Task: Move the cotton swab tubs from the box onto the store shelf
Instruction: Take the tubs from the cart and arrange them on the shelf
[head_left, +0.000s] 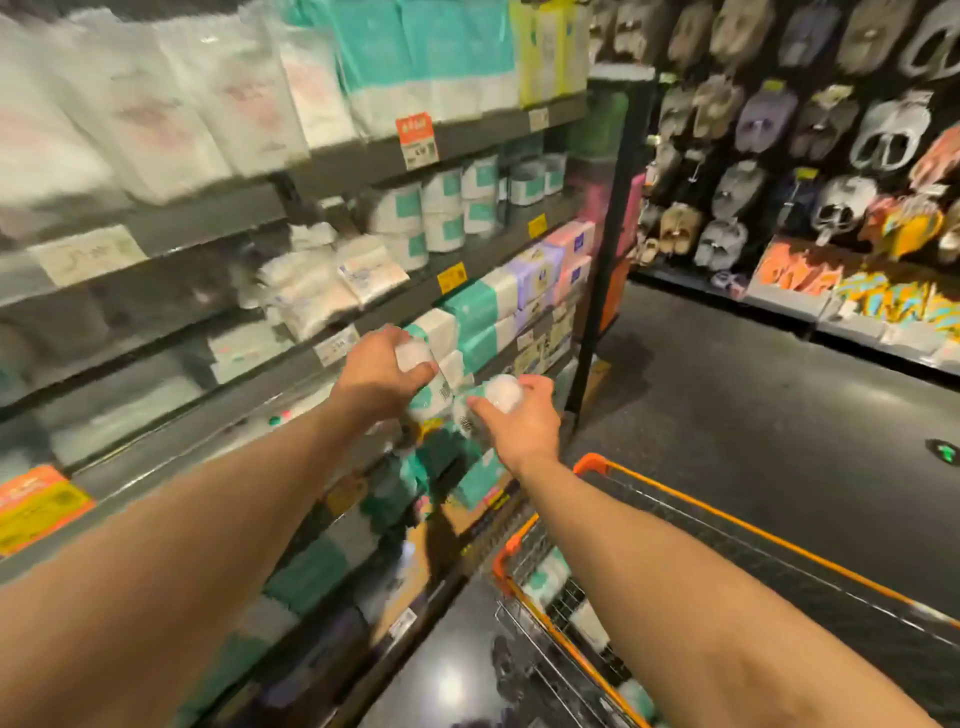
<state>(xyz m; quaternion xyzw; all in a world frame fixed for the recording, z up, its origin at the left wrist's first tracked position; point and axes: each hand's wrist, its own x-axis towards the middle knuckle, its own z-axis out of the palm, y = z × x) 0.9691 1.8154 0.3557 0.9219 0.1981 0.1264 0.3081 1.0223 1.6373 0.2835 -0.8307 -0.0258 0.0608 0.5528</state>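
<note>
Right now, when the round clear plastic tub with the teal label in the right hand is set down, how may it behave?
The round clear plastic tub looks light: the right hand alone holds it by one end. Its cylinder shape would probably roll if laid sideways. The smooth plastic may be slightly slippery.

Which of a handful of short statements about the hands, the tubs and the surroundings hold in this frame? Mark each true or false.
1. The left hand grips a cotton swab tub. True.
2. The right hand holds nothing. False: it grips a second tub.
3. The cart has a blue rim. False: the rim is orange.
4. Both tubs stand on a shelf. False: both are held in the air in front of the shelving.
5. Slippers hang on the wall at right. True.
</note>
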